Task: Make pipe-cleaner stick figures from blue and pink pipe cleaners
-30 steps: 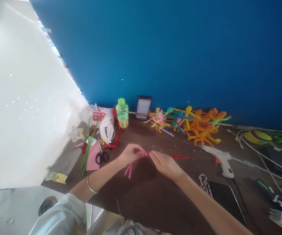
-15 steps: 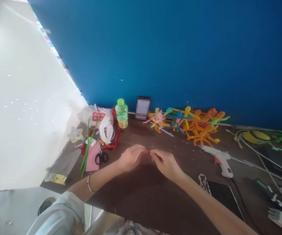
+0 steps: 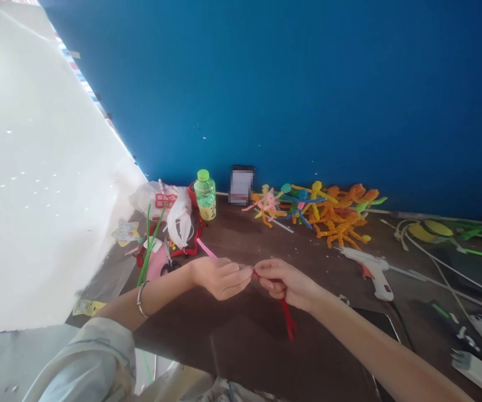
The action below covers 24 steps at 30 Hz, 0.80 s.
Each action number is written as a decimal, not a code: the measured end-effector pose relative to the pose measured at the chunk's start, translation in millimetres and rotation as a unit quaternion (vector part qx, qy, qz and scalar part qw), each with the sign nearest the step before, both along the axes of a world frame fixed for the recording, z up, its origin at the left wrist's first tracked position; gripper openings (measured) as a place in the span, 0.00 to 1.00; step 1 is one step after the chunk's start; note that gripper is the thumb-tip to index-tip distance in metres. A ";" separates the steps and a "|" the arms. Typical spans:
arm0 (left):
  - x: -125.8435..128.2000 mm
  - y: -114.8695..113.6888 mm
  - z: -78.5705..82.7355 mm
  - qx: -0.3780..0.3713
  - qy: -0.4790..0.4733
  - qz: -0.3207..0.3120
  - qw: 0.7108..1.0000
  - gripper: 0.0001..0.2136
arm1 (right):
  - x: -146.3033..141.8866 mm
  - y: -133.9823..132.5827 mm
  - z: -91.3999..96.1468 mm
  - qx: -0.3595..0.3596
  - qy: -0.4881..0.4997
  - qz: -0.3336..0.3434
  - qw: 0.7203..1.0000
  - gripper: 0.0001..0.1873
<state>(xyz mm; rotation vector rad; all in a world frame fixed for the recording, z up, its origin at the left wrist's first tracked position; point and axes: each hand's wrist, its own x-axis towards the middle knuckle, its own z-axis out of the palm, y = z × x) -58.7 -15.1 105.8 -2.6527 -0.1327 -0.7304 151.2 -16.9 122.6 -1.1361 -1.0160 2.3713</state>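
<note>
Narrow pinch: my right hand [image 3: 285,283] closes on a red pipe cleaner [image 3: 289,319], whose forked ends now hang at six o'clock instead of lying toward three. My left hand [image 3: 220,278] curls just beside it; whether it holds anything I cannot tell. At eleven o'clock, a white plastic bag [image 3: 179,219] hides its contents beside a green-capped bottle [image 3: 205,195].

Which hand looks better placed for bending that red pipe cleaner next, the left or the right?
Probably the right hand: its fingers pinch the red pipe cleaner, whose forked end hangs just below them. The left hand seems to reach it only with its fingertips.
</note>
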 end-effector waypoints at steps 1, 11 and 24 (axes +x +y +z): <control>-1.7 1.8 1.7 -0.009 0.020 -0.021 1.000 0.09 | 0.2 -0.4 -2.2 -0.028 0.014 0.006 0.999 0.08; -5.6 6.5 -3.0 -0.420 -0.006 0.074 0.905 0.13 | -12.6 -13.6 -35.3 0.112 -0.040 -0.084 0.989 0.11; 10.0 7.9 -2.2 -0.884 -0.125 0.127 0.432 0.18 | 0.0 -15.0 -23.9 0.493 -0.260 0.013 0.831 0.13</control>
